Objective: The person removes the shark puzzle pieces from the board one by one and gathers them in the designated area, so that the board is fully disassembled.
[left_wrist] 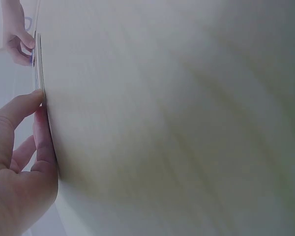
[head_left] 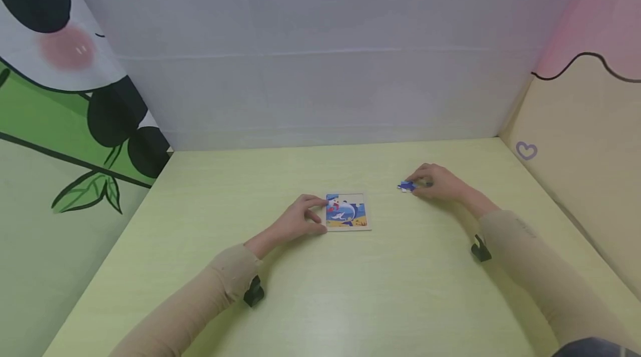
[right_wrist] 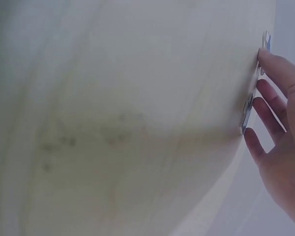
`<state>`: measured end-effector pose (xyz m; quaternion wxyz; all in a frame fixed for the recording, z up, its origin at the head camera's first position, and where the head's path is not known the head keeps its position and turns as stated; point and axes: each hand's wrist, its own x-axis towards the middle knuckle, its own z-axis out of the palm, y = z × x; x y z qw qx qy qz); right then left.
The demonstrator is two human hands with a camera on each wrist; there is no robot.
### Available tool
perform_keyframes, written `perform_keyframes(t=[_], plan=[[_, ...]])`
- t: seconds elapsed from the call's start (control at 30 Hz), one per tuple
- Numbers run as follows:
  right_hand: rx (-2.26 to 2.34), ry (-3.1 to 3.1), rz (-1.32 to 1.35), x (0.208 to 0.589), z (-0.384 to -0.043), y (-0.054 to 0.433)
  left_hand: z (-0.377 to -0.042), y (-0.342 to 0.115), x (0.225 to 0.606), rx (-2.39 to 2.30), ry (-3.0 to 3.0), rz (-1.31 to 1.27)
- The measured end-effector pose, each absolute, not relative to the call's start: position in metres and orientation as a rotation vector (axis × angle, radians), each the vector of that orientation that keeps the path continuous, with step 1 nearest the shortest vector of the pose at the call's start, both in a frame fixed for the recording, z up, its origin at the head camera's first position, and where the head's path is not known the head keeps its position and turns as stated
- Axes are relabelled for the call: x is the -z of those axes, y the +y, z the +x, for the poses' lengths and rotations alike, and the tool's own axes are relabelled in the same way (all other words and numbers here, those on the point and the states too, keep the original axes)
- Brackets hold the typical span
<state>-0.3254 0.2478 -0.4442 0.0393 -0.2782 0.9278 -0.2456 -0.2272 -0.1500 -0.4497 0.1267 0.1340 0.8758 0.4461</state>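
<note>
A small square jigsaw puzzle [head_left: 346, 211] in a pale frame lies flat on the table, its picture a dolphin-like animal over blue water and yellow sand. Part of its upper right shows bare backing. My left hand [head_left: 299, 218] holds the puzzle's left edge, index finger near the upper corner and thumb at the lower one. The left wrist view shows that thumb [left_wrist: 32, 101] against the thin edge. To the right, my right hand [head_left: 437, 182] pinches a blue and white puzzle piece [head_left: 404, 186] at the table. A darker piece [right_wrist: 247, 110] shows by its fingers; their exact contact is partly hidden.
The pale yellow table [head_left: 320, 290] meets a grey-white back wall [head_left: 320, 95]. Printed panels with cartoon drawings stand at left [head_left: 100, 179] and right [head_left: 581, 151]. A dark strap end hangs below each sleeve.
</note>
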Motion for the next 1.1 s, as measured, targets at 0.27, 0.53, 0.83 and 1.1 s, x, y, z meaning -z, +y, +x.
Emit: perform_keyframes(t=[0.27,0.53,0.83,1.1], plan=[[0.809,2.804,-0.823,0.446,-0.328,0.252,-0.229,-0.151,0.45,-1.297,2.543,0.405],[0.831,2.793,-0.793,0.448,-0.328,0.258,-0.228,-0.15,0.449,-1.304,2.55,0.408],[0.85,2.781,-0.804,0.446,-0.324,0.263,-0.225,-0.147,0.447,-1.307,2.547,0.387],[0.848,2.789,-0.862,0.446,-0.325,0.263,-0.226,-0.148,0.449,-1.298,2.551,0.38]])
